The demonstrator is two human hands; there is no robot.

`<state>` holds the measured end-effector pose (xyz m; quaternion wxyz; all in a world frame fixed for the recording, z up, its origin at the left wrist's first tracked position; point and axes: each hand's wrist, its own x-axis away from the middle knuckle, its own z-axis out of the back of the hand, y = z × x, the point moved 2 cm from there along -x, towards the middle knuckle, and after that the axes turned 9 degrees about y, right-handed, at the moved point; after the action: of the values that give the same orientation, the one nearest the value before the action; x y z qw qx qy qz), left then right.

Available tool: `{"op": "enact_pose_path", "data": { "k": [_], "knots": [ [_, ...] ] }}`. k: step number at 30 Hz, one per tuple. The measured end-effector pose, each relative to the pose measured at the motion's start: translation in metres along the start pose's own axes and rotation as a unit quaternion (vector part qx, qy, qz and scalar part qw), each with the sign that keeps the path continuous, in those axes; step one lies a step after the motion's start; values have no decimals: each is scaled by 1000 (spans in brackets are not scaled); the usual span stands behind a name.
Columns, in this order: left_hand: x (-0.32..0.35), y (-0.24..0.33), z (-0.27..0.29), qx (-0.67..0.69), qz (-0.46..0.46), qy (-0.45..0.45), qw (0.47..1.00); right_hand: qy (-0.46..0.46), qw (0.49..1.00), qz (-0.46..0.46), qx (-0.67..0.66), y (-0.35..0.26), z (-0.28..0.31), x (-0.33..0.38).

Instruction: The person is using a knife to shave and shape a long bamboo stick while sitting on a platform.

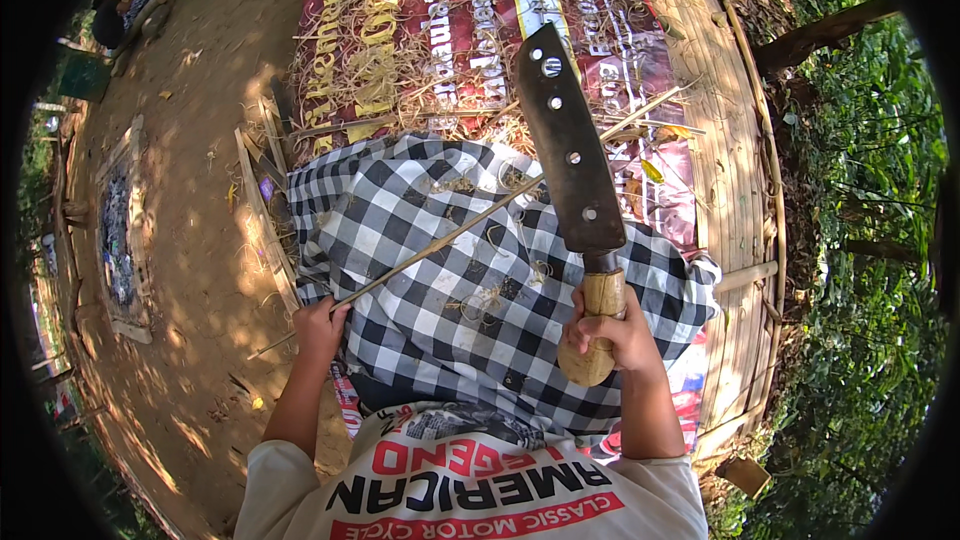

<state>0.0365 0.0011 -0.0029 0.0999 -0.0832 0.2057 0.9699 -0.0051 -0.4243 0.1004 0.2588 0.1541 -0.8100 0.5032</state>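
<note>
My right hand is wrapped round the wooden handle of a large cleaver. Its dark, broad blade has several round holes and points up and away from me. In my left hand is one end of a long thin bamboo strip. The strip slants across my lap to the far right, and the blade hides or crosses part of it. Over my legs lies a black-and-white checked cloth, with a few shavings on it.
Beyond my lap a dark red printed banner is strewn with curly shavings. It lies on a bamboo-slat platform, edged by a pole at right. Bare earth stretches on the left, with wooden pieces beside the platform. Green plants grow at right.
</note>
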Motion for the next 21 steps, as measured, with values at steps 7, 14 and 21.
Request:
{"op": "enact_pose_path", "data": {
  "k": [7,14,21],
  "knots": [
    [2,-7,-4,8,-10,11,1000,31,989,32,-138,-14,4,-18],
    [0,-5,0,-9,-15,-4,1000,-108,988,-109,-6,49,-30,0],
    [8,-1,-1,-18,-8,30,999,168,726,263,613,-26,-29,-2]
  ]
}}
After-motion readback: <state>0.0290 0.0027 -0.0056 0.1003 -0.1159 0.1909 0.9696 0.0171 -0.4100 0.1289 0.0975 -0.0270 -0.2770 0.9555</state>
